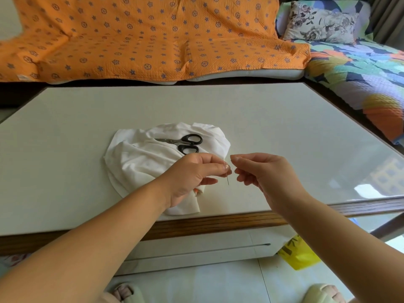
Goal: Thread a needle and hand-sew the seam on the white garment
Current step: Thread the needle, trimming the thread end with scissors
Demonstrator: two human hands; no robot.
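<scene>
The white garment (pixel 140 158) lies crumpled on the table (pixel 65 132), near its front edge. Above its right side my left hand (pixel 192 173) pinches a thin needle (pixel 227 179) between thumb and forefinger, with the point hanging down. My right hand (pixel 260 171) is just right of it, thumb and forefinger pinched together close to the needle's upper end. A fine white thread (pixel 225 159) rises faintly from my left fingertips; whether my right fingers hold its end is too small to tell. Something small and orange (pixel 196 191) shows under my left palm.
Black-handled scissors (pixel 185 143) lie shut on top of the garment. Behind the table is a sofa under an orange patterned cover (pixel 142 40); a colourful quilt (pixel 360 71) and floral cushion (pixel 321 22) are at right. A yellow bag (pixel 297 254) and slippers (pixel 321 294) are on the floor.
</scene>
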